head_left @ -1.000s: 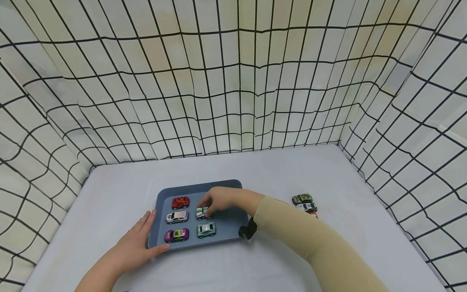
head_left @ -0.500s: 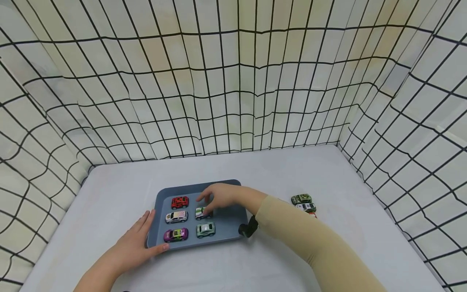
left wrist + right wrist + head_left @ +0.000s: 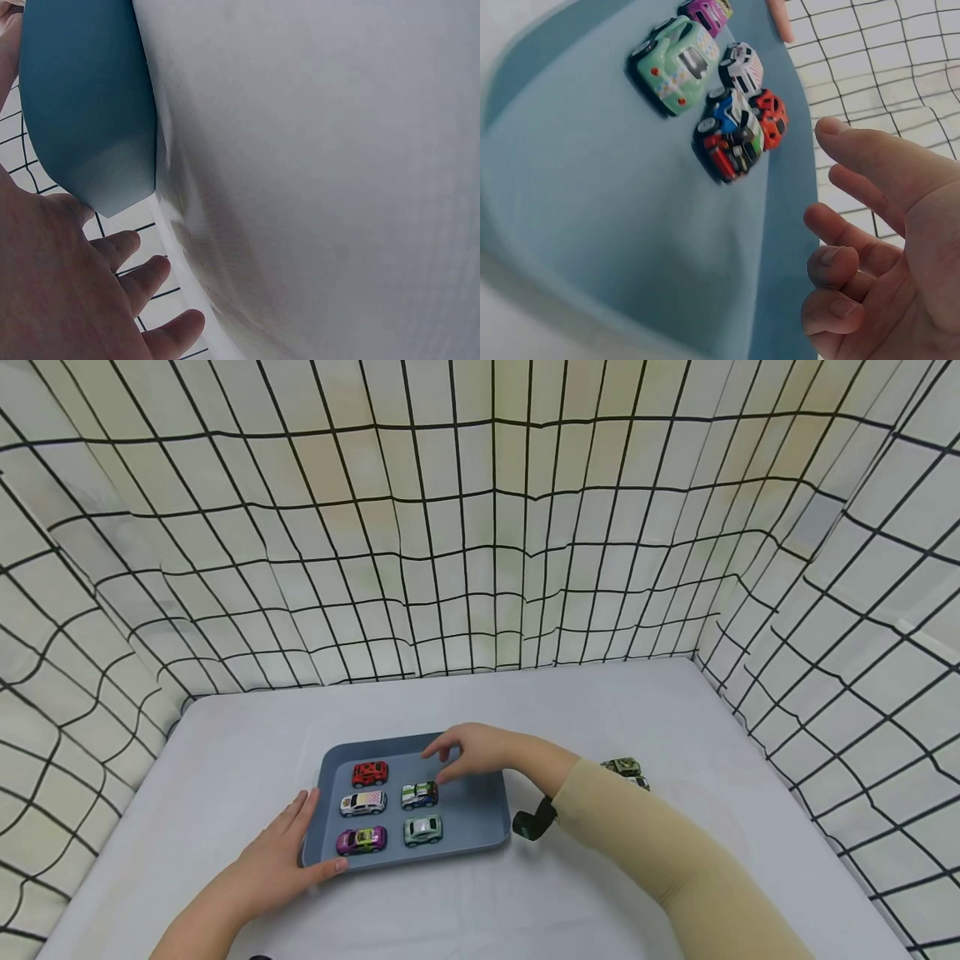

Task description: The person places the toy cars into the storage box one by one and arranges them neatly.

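A blue-grey tray lies on the white table with toy cars in two columns. Its left column has a red car, a white car and a purple car. Beside them are a white-and-green striped toy car and a mint toy car. My right hand hovers over the tray's right half, just off the striped car, fingers spread and holding nothing. With fingers extended, my left hand rests along the tray's left side, its thumb on the front-left corner.
More toy cars stand to the right of the tray, among them a camouflage car; my sleeve hides part of that group. A white backdrop with a black grid rises behind and at both sides of the table.
My right hand has let go of the striped car and lifted away, back and to the right. That car stays in the tray. The left hand has not moved.
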### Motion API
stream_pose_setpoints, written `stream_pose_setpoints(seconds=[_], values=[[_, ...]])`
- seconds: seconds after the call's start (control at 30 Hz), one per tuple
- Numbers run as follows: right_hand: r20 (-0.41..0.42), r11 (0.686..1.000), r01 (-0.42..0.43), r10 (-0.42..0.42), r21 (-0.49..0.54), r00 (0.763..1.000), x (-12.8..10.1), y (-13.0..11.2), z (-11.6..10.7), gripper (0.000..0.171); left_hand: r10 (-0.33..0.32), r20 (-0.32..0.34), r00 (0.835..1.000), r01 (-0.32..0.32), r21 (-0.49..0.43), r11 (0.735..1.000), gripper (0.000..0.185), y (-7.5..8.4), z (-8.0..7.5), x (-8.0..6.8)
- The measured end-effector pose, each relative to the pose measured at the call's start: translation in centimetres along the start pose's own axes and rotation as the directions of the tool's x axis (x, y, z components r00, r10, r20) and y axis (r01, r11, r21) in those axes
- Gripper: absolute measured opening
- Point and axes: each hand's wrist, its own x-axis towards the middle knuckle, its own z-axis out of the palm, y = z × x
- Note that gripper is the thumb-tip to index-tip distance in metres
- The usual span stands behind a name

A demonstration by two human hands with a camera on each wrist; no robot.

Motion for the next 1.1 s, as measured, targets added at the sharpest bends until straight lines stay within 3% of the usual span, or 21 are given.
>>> stream_pose_setpoints(seconds=[0.37,0.83,1.1], values=[[-0.064,1.000,0.014,-0.013,0.016,0.998,-3.8,3.1,-1.6,0.047,0.005,-0.006,1.000,-0.005,0.008,1.000,0.125,0.1,0.0,0.1],[-0.077,0.990,-0.096,0.105,0.107,0.991,-11.0,6.5,-2.5,0.045,0.004,-0.002,1.000,-0.004,-0.002,1.000,0.124,-0.1,-0.1,0.0],[-0.067,0.987,-0.135,0.141,0.084,0.988,-15.0,8.8,-1.9,0.042,0.001,0.002,1.000,-0.001,-0.016,1.000,0.124,0.1,-0.3,-0.3]])
